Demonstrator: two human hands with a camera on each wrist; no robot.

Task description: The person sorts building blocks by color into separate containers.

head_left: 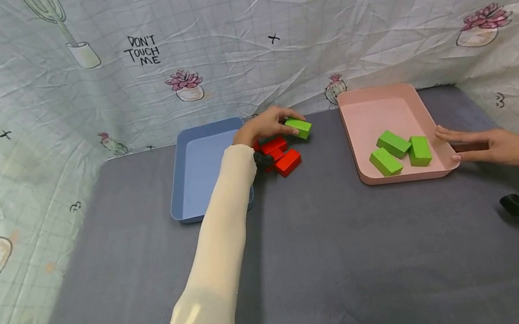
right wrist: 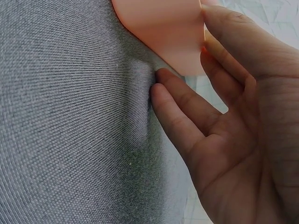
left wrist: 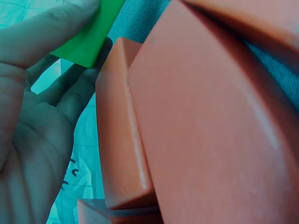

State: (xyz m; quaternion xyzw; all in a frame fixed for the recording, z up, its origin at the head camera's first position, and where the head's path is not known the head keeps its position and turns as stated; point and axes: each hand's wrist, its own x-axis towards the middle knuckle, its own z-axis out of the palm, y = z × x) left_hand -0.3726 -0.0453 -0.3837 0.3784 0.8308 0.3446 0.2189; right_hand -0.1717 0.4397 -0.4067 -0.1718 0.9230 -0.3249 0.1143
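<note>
Between thumb and fingers, my left hand (head_left: 266,125) pinches a green block (head_left: 299,128), just beyond a small pile of red blocks (head_left: 288,162). The left wrist view shows this green block (left wrist: 93,42) at the fingertips, with red blocks (left wrist: 201,112) close to the camera. My right hand (head_left: 496,147) touches the right side of a pink tray (head_left: 378,109), its fingers mostly straight. In the right wrist view the thumb is at the edge of the pink tray (right wrist: 163,32), and two lower fingers rest near the cloth. Three green blocks (head_left: 393,144) lie inside that tray.
A blue tray (head_left: 204,165) stands left of the red pile, its right side partly hidden by the left forearm. Grey cloth (head_left: 356,260) covers the table. A patterned curtain (head_left: 229,36) hangs behind and at the sides.
</note>
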